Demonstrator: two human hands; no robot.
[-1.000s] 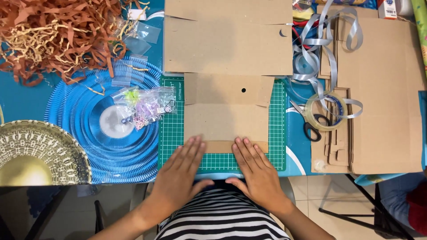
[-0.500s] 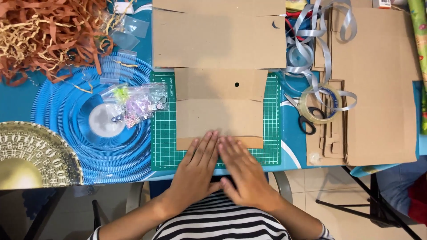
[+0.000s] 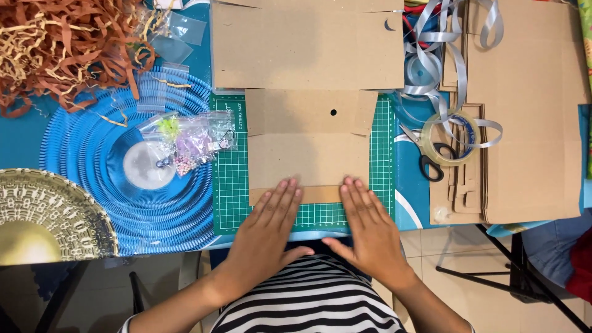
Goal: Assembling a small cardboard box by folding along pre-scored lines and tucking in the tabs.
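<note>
Flat now, left hand point(image 3: 269, 229) and right hand point(image 3: 368, 232) spread wide, fingertips pressing brown cardboard flap point(image 3: 308, 161), gripping nothing

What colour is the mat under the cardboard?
Green with a pale grid, seen in the head view: the cutting mat.

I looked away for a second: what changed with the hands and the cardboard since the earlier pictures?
Little. Both hands, left hand and right hand, drew together half a second ago and have now spread apart again, staying flat on the near edge of the folded cardboard piece. Nothing was gripped or released. The cardboard, green cutting mat, scissors and tape roll kept their places.
</note>
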